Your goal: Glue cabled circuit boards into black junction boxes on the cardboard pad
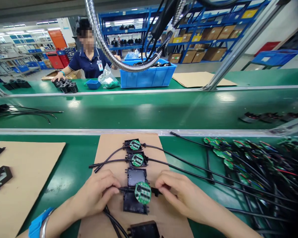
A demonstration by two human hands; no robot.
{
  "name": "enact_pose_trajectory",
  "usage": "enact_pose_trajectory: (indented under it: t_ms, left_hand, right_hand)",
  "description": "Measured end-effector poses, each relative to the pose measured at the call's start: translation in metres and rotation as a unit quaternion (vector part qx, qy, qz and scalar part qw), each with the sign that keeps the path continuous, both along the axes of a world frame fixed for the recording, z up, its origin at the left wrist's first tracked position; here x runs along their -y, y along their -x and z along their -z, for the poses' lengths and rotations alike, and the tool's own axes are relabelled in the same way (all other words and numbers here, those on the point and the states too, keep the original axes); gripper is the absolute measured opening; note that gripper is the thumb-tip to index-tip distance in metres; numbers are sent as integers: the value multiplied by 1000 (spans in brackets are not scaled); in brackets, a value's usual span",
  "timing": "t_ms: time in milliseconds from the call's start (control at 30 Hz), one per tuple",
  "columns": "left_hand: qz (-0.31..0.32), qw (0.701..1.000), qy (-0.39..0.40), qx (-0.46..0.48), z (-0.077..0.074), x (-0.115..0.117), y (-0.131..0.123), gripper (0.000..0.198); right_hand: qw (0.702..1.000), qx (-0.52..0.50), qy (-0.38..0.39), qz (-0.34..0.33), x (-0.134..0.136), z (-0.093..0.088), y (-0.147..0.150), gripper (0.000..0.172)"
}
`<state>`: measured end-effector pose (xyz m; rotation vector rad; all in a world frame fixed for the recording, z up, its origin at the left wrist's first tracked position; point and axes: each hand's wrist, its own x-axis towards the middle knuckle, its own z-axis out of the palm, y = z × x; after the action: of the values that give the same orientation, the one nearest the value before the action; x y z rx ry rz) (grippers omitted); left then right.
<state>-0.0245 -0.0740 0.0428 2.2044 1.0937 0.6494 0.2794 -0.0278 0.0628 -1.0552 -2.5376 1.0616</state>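
A round green circuit board [143, 193] with black parts on it sits over a black plastic housing [132, 205]. My left hand [100, 190] is closed in a pinch on the black cable [124, 190] left of this board. On the board's right side, my right hand [176, 188] pinches the cable near its black grommet [156, 191]. An open black housing [137, 177] lies just beyond. Two more housings farther up hold a round board [137, 160] and another board [134, 144], with cables leading out both sides. All rest on a cardboard sheet [167, 219].
Several boards with cables [248, 165] are heaped at the right. Another cardboard sheet [37, 175] at the left bears black plastic parts [1, 178]. Across the bench, a co-worker [89, 59] touches black parts [66, 85] near a blue bin [146, 76]. A metal hose [109, 54] hangs overhead.
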Motion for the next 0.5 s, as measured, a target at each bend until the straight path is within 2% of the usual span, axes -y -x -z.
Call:
enact_pose_trajectory:
  t_ms: [167, 300, 500]
  left_hand:
    - [-56, 992, -111, 7, 6, -9, -6, 15]
    - [-78, 984, -157, -6, 16, -9, -6, 14]
    - [-87, 981, -176, -5, 23, -9, -1, 12]
  right_hand:
    - [999, 40, -31, -6, -1, 8, 2, 12]
    - [998, 51, -46, -17, 4, 10, 2, 12]
    - [979, 28, -203, -4, 0, 29, 0, 13]
